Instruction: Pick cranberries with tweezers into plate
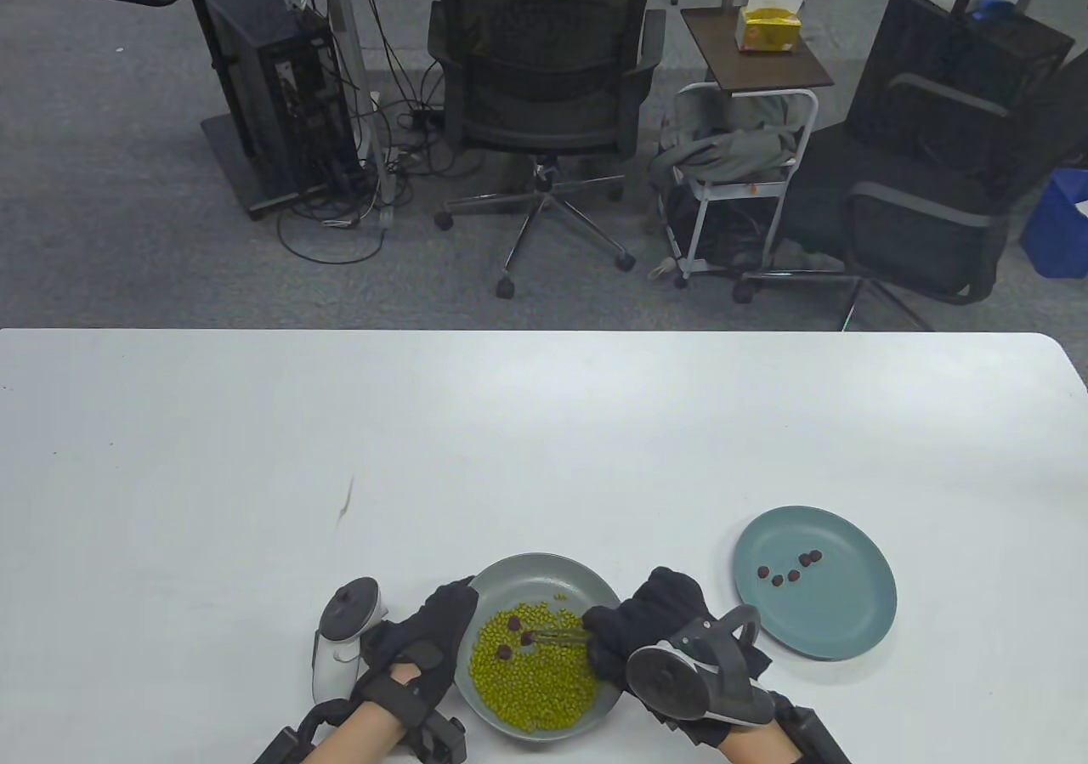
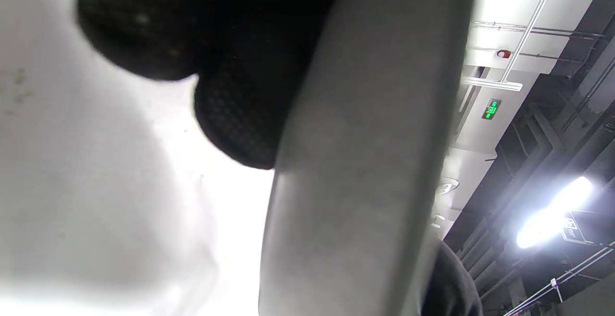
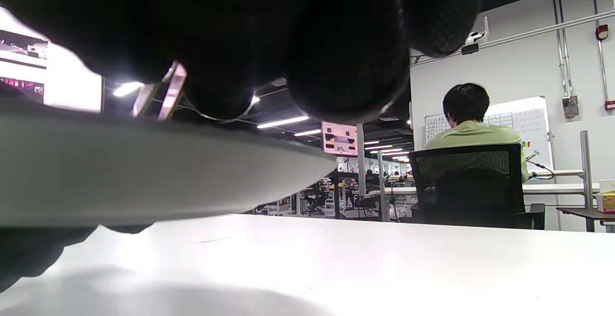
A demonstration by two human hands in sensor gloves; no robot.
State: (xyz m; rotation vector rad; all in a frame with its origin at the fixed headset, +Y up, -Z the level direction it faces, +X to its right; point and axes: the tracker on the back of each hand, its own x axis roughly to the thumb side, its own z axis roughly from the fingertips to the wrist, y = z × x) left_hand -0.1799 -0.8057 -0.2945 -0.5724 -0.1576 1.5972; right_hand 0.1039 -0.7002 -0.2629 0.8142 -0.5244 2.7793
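A: Start at the left. What is the left hand doing?

B: It rests against the left rim of the grey bowl, fingers curled along the edge and steadying it. In the left wrist view the gloved fingertips press up beside the bowl's outer wall.

A: And inside the bowl?

B: A bed of green peas with a few dark cranberries lying on top, toward the upper left of the heap.

A: The tweezers?

B: The tweezers lie nearly level across the peas, tips pointing left at a cranberry near the middle of the bowl. I cannot tell whether the tips have closed on it.

A: Who holds them?

B: The right hand, at the bowl's right rim, fingers pinched narrow around the tweezers' back end. The right wrist view shows the metal between the dark fingers, above the bowl's rim.

A: Further right?

B: A blue plate sits on the white counter, near the bowl but not touching it. Five cranberries lie on its upper left part in a loose cluster.
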